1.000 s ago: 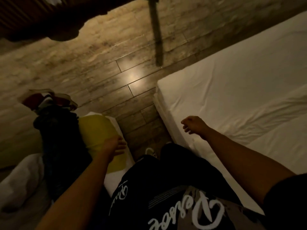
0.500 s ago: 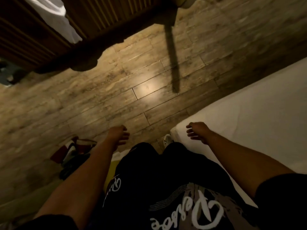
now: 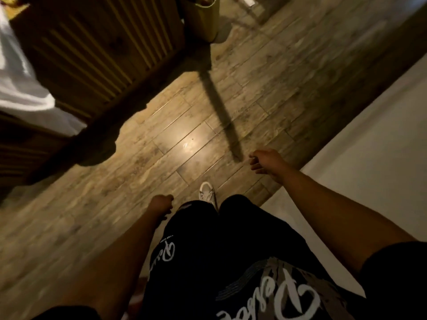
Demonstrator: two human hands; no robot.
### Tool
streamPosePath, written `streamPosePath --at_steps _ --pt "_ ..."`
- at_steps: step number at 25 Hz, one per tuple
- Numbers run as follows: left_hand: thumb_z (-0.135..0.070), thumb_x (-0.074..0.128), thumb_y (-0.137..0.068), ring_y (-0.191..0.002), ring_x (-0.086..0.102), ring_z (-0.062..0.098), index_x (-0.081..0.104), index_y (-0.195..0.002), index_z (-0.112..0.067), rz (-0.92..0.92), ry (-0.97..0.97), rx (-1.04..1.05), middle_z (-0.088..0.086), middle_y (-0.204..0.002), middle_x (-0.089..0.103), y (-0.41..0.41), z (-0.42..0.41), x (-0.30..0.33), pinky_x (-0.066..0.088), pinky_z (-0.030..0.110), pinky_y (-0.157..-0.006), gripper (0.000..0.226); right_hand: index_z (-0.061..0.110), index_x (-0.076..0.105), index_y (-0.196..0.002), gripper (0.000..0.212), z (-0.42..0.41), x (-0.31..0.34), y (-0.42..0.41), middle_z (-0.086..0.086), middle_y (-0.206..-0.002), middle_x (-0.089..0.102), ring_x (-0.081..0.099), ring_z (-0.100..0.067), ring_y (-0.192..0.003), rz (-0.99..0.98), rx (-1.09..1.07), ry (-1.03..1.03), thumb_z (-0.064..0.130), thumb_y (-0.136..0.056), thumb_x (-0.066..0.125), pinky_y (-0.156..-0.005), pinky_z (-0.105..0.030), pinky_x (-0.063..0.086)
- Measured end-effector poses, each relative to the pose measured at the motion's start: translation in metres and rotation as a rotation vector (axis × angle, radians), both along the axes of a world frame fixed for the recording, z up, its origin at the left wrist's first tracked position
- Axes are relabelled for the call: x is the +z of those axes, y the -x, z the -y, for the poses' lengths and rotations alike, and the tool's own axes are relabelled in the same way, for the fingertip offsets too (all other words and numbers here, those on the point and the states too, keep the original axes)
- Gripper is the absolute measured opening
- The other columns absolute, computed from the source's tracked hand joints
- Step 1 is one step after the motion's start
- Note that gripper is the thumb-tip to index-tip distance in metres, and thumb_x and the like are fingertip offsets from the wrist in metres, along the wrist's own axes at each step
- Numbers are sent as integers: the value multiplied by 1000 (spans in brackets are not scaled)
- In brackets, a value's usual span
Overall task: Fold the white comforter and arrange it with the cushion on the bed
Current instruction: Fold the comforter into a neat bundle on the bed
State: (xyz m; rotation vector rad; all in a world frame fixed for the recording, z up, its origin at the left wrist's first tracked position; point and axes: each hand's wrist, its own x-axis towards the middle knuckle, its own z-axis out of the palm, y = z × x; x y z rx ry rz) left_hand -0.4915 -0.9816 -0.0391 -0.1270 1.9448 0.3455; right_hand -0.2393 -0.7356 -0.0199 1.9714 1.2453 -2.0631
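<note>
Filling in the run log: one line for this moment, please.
left hand: empty, by thigh | right hand: empty, over floor | bed: at right | comforter, cushion: unseen

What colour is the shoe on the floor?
White: the shoe peeks out past the dark trousers in the head view.

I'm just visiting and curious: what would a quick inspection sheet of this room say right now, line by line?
Surface: wood-look plank floor, glare spot mid-frame.
Job's things: white bed sheet surface at right; comforter and cushion not identifiable.
Clutter: white cloth draped by the dark slatted wooden furniture; pale yellow bin at top.
Hands: left hand loosely curled beside the leg, holding nothing; right hand loosely curled, holding nothing.
Cables: nothing seen.
Surroundings: dim light; white shoe on the floor; black printed shorts.
</note>
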Motion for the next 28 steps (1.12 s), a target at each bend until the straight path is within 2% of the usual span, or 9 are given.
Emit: streamPosePath --at_steps 3,6,9,13,16,19,22,25,28 --pt "-25 54 -96 -79 60 31 58 -102 -3 19 -103 -138 19 -95 64 27 -105 16 47 36 -72 23 10 61 -86 18 -19 -12 -18 -9 -74 58 54 -18 -59 133 -81 54 19 -98 51 -56 -27 41" --pt "-23 55 -94 -79 64 31 61 -105 -3 67 -169 -261 18 -94 67 28 -226 28 51 38 -76 24 10 61 -74 25 -35 -26 -54 -17 -81 65 59 -25 -67 269 -113 76 24 -94 53 -65 -35 47" --pt "-19 54 -94 -79 65 30 62 -104 -4 83 -248 -414 17 -92 68 8 -343 34 52 39 -79 20 5 65 -90 20 -50 -37 -95 -20 -94 66 64 -34 -88 332 -135 122 23 -94 58 -78 -41 51" --pt "-18 51 -97 -74 65 28 63 -107 -5 107 -316 -583 16 -91 68 -34 -488 32 52 33 -70 20 -7 63 -111 28 -103 -53 -141 -18 -90 64 61 -31 -81 291 -405 313 15 -94 60 -73 -37 50" --pt "-21 52 -98 -73 63 26 63 -105 -5 78 -247 -712 16 -91 67 -51 -559 29 48 30 -67 21 -7 62 -114 30 -178 -55 -152 -19 -92 64 62 -31 -78 248 -498 295 16 -97 54 -71 -37 51" --pt "-17 51 -99 -72 62 30 65 -89 -7 -18 -164 -984 23 -92 65 -58 -619 24 43 26 -58 20 2 64 -101 21 -285 -33 -152 -15 -81 62 58 -26 -68 154 -584 216 20 -99 54 -66 -36 51" --pt "-16 52 -98 -97 66 44 68 -106 3 -53 -53 -1203 30 -104 68 -52 -675 16 50 45 -72 26 9 62 -86 22 -400 -15 -153 -10 -81 63 60 -20 -68 92 -497 102 21 -99 50 -66 -32 51" --pt "-24 49 -99 -74 64 32 63 -113 1 -43 60 -1154 17 -87 65 -53 -746 9 46 35 -62 32 6 60 -93 15 -508 0 -161 -6 -76 61 58 -13 -62 81 -417 -64 16 -99 51 -55 -21 49" --pt "-18 49 -100 -64 54 26 60 -98 2 -27 41 -995 18 -83 59 -64 -852 -4 39 27 -58 23 9 62 -101 15 -607 -2 -180 -6 -82 63 60 -16 -67 114 -444 -159 20 -100 52 -62 -26 49"
